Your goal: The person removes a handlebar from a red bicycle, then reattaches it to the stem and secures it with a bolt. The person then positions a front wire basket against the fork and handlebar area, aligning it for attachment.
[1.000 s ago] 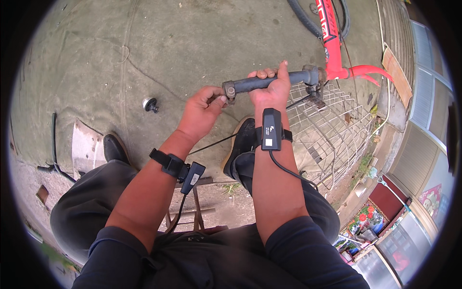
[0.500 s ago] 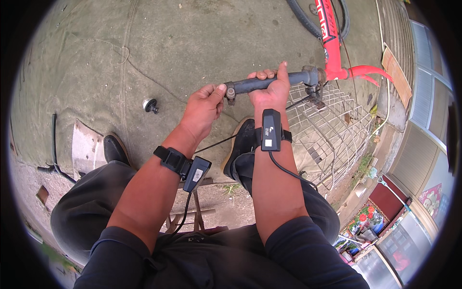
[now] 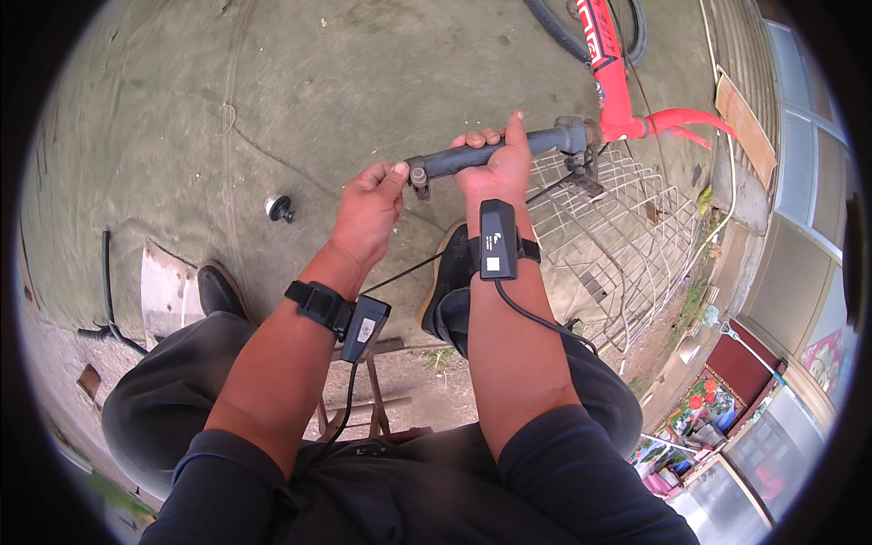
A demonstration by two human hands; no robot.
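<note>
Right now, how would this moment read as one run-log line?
Left hand: thumb at free end of dark tube, beside clamp | Right hand: gripping tube mid-length | Tube's other end: at red bicycle frame

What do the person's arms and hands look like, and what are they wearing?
The left hand and right hand wear no gloves. Short, dark sleeves leave both forearms bare. Each forearm has a black strap near the wrist, carrying a black box with a small pale label and a thin black cable trailing toward the body.
</note>
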